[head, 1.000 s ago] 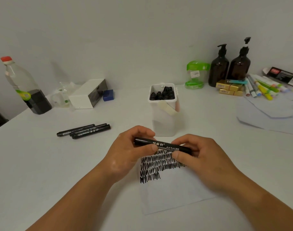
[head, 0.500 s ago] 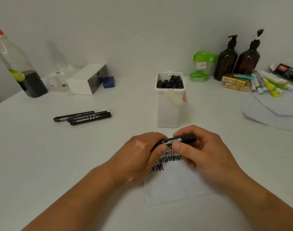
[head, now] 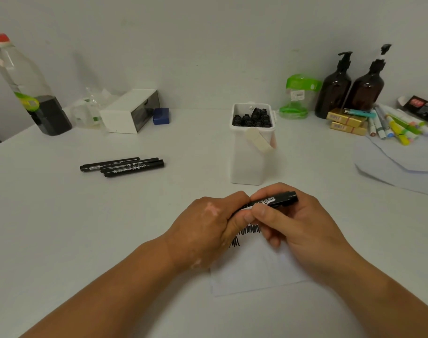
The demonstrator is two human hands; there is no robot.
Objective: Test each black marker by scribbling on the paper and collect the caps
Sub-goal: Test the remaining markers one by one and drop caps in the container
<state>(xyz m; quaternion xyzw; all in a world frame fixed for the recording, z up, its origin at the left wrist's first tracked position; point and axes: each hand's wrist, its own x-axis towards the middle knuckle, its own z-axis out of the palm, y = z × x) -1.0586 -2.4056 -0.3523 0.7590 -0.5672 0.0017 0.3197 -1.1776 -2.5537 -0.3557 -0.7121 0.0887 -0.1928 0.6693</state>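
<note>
A black marker (head: 273, 201) is held level above the paper (head: 254, 272), which bears black scribbles partly hidden by my hands. My right hand (head: 295, 228) grips the marker's barrel between thumb and fingers. My left hand (head: 210, 228) is curled round the marker's left end, which it hides. Three black markers (head: 122, 165) lie side by side on the table to the left. Behind my hands stands a white container (head: 249, 162) holding several black marker ends.
At the back left are a bottle with dark liquid (head: 30, 93), a white box (head: 130, 111) and a blue block (head: 161, 115). At the back right stand a green-lidded jar (head: 298, 96), two brown pump bottles (head: 349, 86), coloured markers (head: 398, 125) and loose paper (head: 398, 164).
My left hand has slid right along the marker and closed over its left end. The marker's right end has tilted up slightly, and the camera view has shifted.
</note>
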